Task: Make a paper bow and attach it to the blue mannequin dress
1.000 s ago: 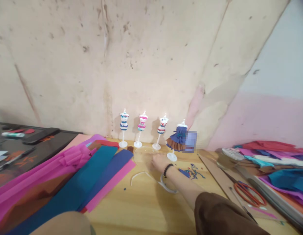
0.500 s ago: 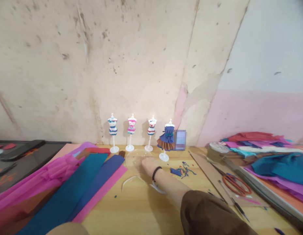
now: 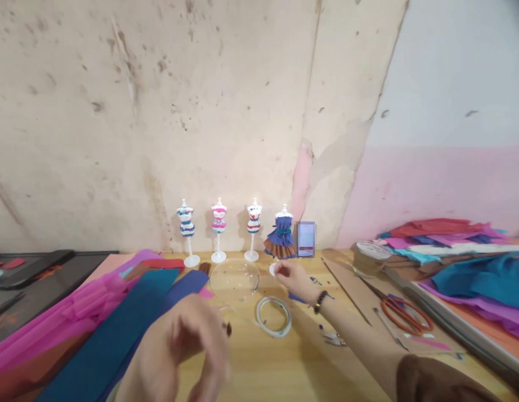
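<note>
My right hand point(image 3: 296, 282), with a dark bead bracelet at the wrist, reaches to the base of the small dress form in a blue and brown dress point(image 3: 283, 234). Its fingers are curled together; what they hold, if anything, is hidden. Nearer to me, my left hand point(image 3: 181, 349) hovers over the table, blurred, fingers bent but apart and seemingly holding nothing. A whitish coil point(image 3: 289, 321) lies between the hands. Behind it is a clear round dish point(image 3: 234, 286) with tiny bits in it.
Three more dress forms point(image 3: 218, 229) stand along the wall. Pink, teal and blue fabric strips point(image 3: 112, 329) cover the left side. At right are orange-handled scissors point(image 3: 405, 315), a clear tub point(image 3: 371, 259) and piled cloth point(image 3: 485, 285). Small metal snips point(image 3: 334, 338) lie by my right forearm.
My right hand has moved right, off the dish to the dressed form's base. My left hand has come into view from below. The whitish coil now shows in full.
</note>
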{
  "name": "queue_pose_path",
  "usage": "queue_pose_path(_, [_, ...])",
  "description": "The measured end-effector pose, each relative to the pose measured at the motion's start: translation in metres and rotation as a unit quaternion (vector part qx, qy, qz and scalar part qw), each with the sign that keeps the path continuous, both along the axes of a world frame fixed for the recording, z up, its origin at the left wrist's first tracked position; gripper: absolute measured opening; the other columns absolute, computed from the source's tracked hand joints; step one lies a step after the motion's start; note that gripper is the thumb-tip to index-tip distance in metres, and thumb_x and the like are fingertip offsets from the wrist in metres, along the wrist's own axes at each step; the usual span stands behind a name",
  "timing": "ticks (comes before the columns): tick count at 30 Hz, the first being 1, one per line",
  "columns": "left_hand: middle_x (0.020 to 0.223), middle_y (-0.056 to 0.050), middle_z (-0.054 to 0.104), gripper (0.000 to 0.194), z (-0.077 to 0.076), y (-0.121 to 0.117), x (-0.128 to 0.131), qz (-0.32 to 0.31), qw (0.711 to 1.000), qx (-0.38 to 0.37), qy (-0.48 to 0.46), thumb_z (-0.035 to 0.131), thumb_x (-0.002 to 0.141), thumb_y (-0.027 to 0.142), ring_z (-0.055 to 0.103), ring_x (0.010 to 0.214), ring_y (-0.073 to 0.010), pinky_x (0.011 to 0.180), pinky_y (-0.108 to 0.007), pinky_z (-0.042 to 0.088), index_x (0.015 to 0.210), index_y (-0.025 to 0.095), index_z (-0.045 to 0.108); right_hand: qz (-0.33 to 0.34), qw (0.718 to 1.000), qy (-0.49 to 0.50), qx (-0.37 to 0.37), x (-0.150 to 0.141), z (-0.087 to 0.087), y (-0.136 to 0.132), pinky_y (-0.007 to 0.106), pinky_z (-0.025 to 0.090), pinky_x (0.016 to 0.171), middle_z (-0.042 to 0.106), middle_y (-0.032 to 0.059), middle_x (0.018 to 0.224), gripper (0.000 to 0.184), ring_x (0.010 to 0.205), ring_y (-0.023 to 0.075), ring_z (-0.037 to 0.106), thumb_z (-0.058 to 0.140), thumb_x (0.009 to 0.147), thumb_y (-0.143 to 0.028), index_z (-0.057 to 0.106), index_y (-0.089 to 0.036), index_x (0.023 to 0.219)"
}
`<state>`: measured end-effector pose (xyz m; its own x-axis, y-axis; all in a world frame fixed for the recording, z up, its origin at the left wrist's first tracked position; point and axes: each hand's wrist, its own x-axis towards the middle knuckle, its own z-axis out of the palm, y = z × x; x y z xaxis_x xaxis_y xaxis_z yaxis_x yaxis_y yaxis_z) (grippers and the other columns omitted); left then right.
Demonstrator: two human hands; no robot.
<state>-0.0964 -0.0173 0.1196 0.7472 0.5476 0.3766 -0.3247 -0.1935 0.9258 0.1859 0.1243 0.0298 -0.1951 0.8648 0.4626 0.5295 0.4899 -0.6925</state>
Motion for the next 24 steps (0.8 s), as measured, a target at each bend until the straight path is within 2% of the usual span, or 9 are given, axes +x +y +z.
queue_pose_path(2, [0.049,0.0,0.061,0.046,0.004,0.026,0.02,0.005,1.0,-0.006,-0.005,0.068,0.074,0.062,0.055,0.038,-0.0116,0.038,-0.019,0.038,0.095,0.021,0.071,-0.02,0.997,0.068,0.023,0.022,0.008,0.003,0.029,0.051,0.061,0.067,0.0013,0.067,0.011,0.063,0.0166,0.063,0.057,0.076,-0.03,0.059,-0.02,0.071])
queue_pose_path(3, [0.052,0.001,0.062,0.036,0.004,0.038,0.031,0.074,0.997,-0.026,0.011,0.067,0.08,0.053,0.055,0.04,-0.0098,0.041,-0.018,0.039,0.098,0.021,0.069,-0.032,0.994,0.098,0.035,0.03,0.012,0.005,0.03,0.051,0.062,0.068,0.0022,0.068,0.015,0.063,0.0172,0.063,0.058,0.076,-0.034,0.058,-0.02,0.071])
queue_pose_path(5, [0.057,0.001,0.063,0.026,-0.001,0.059,0.056,0.227,0.972,-0.038,0.052,0.072,0.079,0.04,0.056,0.047,-0.0089,0.046,-0.017,0.041,0.095,0.019,0.068,-0.058,0.985,0.149,0.062,0.041,0.02,0.01,0.032,0.052,0.063,0.069,0.0041,0.071,0.021,0.064,0.0184,0.063,0.059,0.077,-0.04,0.058,-0.02,0.071])
queue_pose_path(7, [0.064,0.0,0.065,0.03,-0.008,0.083,0.08,0.336,0.939,-0.004,0.075,0.073,0.076,0.036,0.059,0.055,-0.0117,0.052,-0.021,0.046,0.098,0.016,0.067,-0.081,0.976,0.184,0.087,0.044,0.028,0.016,0.034,0.052,0.066,0.07,0.0058,0.074,0.024,0.068,0.0196,0.064,0.06,0.077,-0.044,0.058,-0.02,0.071])
queue_pose_path(11, [0.104,-0.011,0.07,0.042,-0.02,0.14,0.118,0.456,0.88,0.082,0.105,0.07,0.074,0.027,0.067,0.092,-0.0222,0.084,-0.038,0.052,0.114,0.015,0.065,-0.126,0.959,0.218,0.13,0.038,0.04,0.026,0.038,0.051,0.074,0.072,0.0067,0.08,0.021,0.078,0.0228,0.066,0.063,0.076,-0.042,0.06,-0.021,0.073])
queue_pose_path(13, [0.127,-0.016,0.062,0.056,-0.022,0.167,0.13,0.469,0.87,0.114,0.099,0.072,0.07,0.022,0.058,0.117,-0.0284,0.1,-0.044,0.045,0.124,0.014,0.059,-0.145,0.952,0.226,0.148,0.034,0.042,0.031,0.039,0.051,0.076,0.071,0.0063,0.081,0.018,0.081,0.0235,0.066,0.064,0.076,-0.038,0.06,-0.021,0.076])
queue_pose_path(16, [0.146,-0.02,0.045,0.08,-0.027,0.202,0.145,0.437,0.886,0.117,0.102,0.076,0.065,0.019,0.041,0.136,-0.0325,0.113,-0.048,0.031,0.139,0.013,0.045,-0.158,0.944,0.234,0.172,0.029,0.041,0.039,0.038,0.051,0.076,0.071,0.0053,0.082,0.016,0.083,0.0233,0.067,0.065,0.077,-0.035,0.057,-0.021,0.082])
queue_pose_path(20, [0.149,-0.019,0.041,0.09,-0.032,0.23,0.158,0.37,0.921,0.093,0.084,0.074,0.063,0.015,0.04,0.137,-0.0312,0.112,-0.045,0.034,0.145,0.014,0.036,-0.162,0.937,0.234,0.204,0.024,0.035,0.046,0.037,0.052,0.075,0.07,0.0036,0.08,0.018,0.08,0.0221,0.068,0.064,0.078,-0.033,0.052,-0.022,0.087])
queue_pose_path(24, [0.138,-0.013,0.054,0.076,-0.031,0.239,0.165,0.321,0.938,0.121,0.051,0.068,0.066,0.012,0.051,0.127,-0.0279,0.109,-0.043,0.039,0.139,0.017,0.044,-0.167,0.935,0.212,0.231,0.021,0.03,0.051,0.039,0.051,0.08,0.068,0.0031,0.082,0.016,0.081,0.022,0.067,0.064,0.079,-0.031,0.054,-0.023,0.088])
